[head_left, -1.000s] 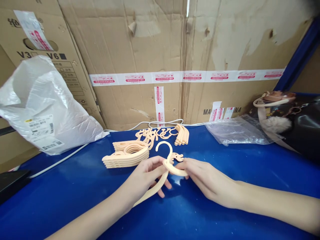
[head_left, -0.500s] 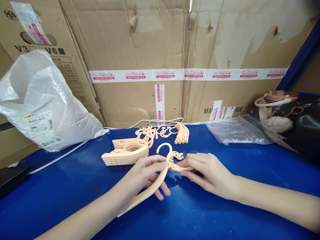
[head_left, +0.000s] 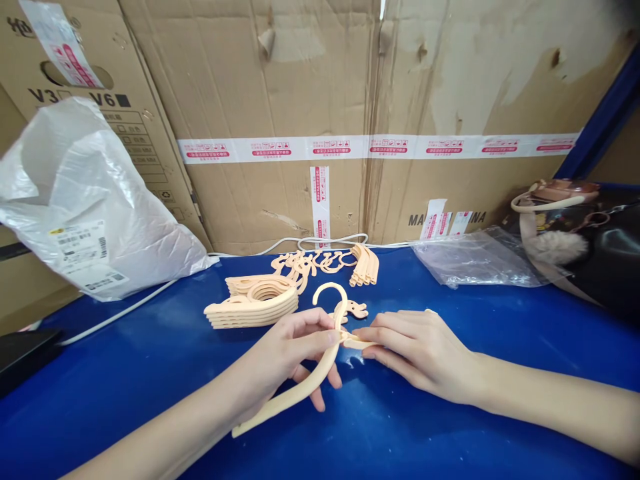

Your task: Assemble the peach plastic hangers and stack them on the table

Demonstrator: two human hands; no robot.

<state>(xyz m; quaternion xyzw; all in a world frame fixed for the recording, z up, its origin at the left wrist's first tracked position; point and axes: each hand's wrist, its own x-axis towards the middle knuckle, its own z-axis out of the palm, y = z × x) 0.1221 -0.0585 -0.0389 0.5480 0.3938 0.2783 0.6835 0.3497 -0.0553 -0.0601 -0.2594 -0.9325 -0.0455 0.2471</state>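
A cream plastic clothes hanger (head_left: 311,385) is held between my two hands over the blue table, its hook curving up and away from me. My left hand (head_left: 295,347) pinches it at the joint below the hook, and one long arm of it slants down past my palm toward me. My right hand (head_left: 420,353) grips the other arm, which my fingers partly cover. Just behind the joint lies a small cream piece with holes (head_left: 357,309). Left of it sits a stack of cream hanger parts (head_left: 253,310).
Loose cream hooks (head_left: 327,261) and a bundle of curved arms (head_left: 365,265) lie at the back of the blue table (head_left: 390,433). A white plastic bag (head_left: 110,213) stands left, a clear bag (head_left: 475,260) and a dark bag (head_left: 610,247) right. Cardboard (head_left: 280,80) rises behind.
The hanger's joint has shifted slightly toward me and to the right. Its hook and long arm have turned a little. Both hands keep their hold.
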